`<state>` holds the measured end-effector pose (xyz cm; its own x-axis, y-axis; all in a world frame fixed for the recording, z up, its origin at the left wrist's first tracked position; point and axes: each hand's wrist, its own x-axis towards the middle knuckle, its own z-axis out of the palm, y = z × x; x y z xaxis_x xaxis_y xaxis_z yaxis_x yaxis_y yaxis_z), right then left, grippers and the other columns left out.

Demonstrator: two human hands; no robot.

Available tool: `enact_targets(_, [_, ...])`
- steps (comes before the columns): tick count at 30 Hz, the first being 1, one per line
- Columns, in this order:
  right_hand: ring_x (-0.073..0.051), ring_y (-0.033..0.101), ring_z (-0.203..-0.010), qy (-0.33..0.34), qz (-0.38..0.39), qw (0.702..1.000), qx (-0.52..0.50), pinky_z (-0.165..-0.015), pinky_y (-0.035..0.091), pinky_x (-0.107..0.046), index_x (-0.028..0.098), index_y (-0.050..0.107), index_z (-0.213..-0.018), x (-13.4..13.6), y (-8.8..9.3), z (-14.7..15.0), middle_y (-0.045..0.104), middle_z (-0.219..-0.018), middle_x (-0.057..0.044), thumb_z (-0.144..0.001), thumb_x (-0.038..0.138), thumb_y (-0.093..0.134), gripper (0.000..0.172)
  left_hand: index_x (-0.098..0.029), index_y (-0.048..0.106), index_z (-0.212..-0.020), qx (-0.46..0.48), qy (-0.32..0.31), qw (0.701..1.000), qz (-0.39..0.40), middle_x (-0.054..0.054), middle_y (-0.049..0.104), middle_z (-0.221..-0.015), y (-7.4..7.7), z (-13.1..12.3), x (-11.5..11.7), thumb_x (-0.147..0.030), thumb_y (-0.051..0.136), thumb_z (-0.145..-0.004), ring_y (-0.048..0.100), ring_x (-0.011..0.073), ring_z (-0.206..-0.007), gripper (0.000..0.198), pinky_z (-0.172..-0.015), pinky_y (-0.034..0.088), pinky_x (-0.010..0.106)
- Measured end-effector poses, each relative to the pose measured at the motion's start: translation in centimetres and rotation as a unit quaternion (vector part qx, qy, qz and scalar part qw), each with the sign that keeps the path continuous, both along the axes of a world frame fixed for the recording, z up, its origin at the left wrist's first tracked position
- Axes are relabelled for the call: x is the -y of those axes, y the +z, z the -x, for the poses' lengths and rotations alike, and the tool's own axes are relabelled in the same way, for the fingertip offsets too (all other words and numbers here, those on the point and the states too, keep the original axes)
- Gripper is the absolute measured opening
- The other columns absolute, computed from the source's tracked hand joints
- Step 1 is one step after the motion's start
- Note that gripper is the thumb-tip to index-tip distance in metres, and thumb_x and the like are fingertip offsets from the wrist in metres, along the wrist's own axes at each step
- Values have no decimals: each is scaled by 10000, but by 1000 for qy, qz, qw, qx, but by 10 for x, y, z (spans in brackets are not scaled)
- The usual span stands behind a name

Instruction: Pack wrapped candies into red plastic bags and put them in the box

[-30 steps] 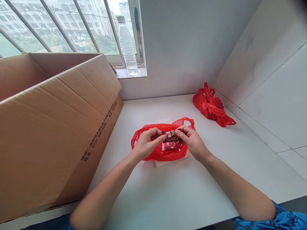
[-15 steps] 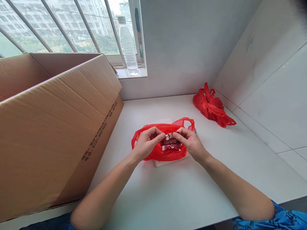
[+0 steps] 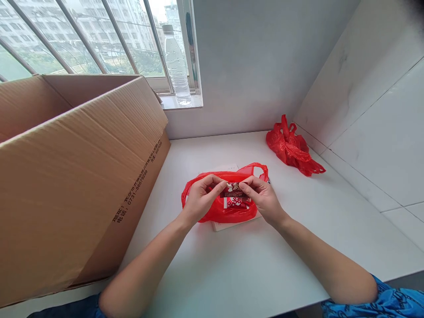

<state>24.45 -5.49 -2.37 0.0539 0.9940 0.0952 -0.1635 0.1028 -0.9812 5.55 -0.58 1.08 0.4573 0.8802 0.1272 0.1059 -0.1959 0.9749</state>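
Observation:
Between both hands is a small dark brown packet (image 3: 232, 190) with pale printing, pinched at its two ends. My left hand (image 3: 204, 196) is closed on its left end, thumb and forefinger together. At the right end, the thumb and fingers of my right hand (image 3: 264, 198) grip it the same way. Below the hands a red plastic bag (image 3: 212, 212) lies spread with its mouth open. Inside that bag shows a red-and-white packet (image 3: 236, 202). Under the bag, the edge of a pale flat item, perhaps a book or box (image 3: 228, 225), sticks out.
A large open cardboard box (image 3: 82, 176) takes up the left side of the white table (image 3: 212, 274). Toward the back right lies another red plastic bag (image 3: 291, 148), bunched up. A clear plastic bottle (image 3: 177, 70) stands on the windowsill (image 3: 170, 102).
The dark packet has tilted slightly between my fingers, and more of the red-and-white packet beneath it shows. Both hands have hardly moved.

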Motion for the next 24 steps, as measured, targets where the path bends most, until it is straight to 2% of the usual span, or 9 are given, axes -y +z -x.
enact_targets(3, [-189, 652, -789, -8, -25, 999, 26, -788, 582, -366, 238, 672, -831, 1, 0, 1, 688, -820, -22, -861, 487, 689, 252, -179, 705, -957, -28, -13, 999, -7, 64, 720, -958, -2, 2, -1, -440, 673, -874, 669, 188, -869, 276, -783, 546, 292])
enact_targets(5, [-196, 654, -795, -5, -33, 999, 31, -809, 582, -385, 241, 680, -846, 2, -1, 2, 690, -825, -27, -866, 487, 683, 247, -175, 709, -947, -25, -24, 999, 2, 75, 731, -967, -3, 1, -1, -437, 700, -853, 686, 210, -900, 278, -811, 562, 317])
enact_targets(8, [-185, 645, -794, 1, -32, 999, 18, -809, 572, -369, 239, 678, -842, 2, -1, 2, 684, -825, -21, -870, 483, 681, 245, -164, 695, -878, 0, -20, 1000, 6, 72, 727, -909, -3, 0, 0, -419, 706, -851, 685, 203, -861, 257, -785, 569, 316])
enact_targets(14, [-149, 597, -723, 16, -8, 1000, -12, -698, 535, -301, 236, 669, -823, 3, 0, 3, 653, -792, 0, -866, 478, 687, 247, -160, 663, -744, 20, 31, 999, -23, 32, 649, -773, 2, -5, 6, -406, 710, -842, 610, 149, -730, 269, -679, 530, 262])
enact_targets(19, [-147, 581, -701, 22, 6, 999, -36, -695, 539, -306, 229, 656, -796, 3, -1, 6, 636, -778, 4, -827, 505, 718, 285, -166, 618, -706, 43, 45, 998, 30, 13, 625, -744, 4, -7, 10, -423, 714, -828, 581, 131, -689, 301, -643, 501, 243])
enact_targets(24, [-150, 574, -695, 17, 27, 999, -44, -687, 551, -311, 228, 629, -779, 2, -2, 6, 616, -749, 10, -829, 524, 704, 309, -174, 612, -665, 15, 20, 996, 82, 2, 586, -653, 2, -4, 4, -521, 614, -881, 529, 123, -604, 408, -571, 450, 243])
